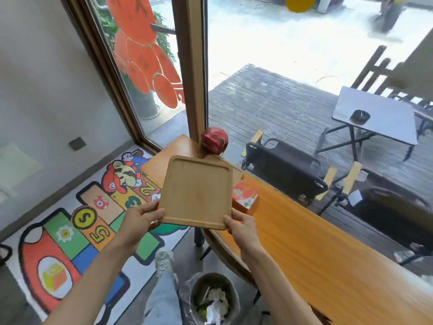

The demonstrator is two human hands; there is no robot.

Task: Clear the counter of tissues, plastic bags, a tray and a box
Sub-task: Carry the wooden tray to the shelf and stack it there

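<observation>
Head view: wooden tray (198,192) is held clear above the desk (316,242) end, tilted up toward the camera. Left hand (138,221) grips its near-left corner, right hand (240,225) its near-right corner, likely two-handed for balance. Printed box (246,194) is left on the desk just behind the tray. Tissues (216,303) are seen in the bin (196,287) below.

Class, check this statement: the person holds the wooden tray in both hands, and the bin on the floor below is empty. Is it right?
Not quite. The head view shows the bin holds crumpled white tissues. The rest stands: left hand and right hand hold the wooden tray.
</observation>
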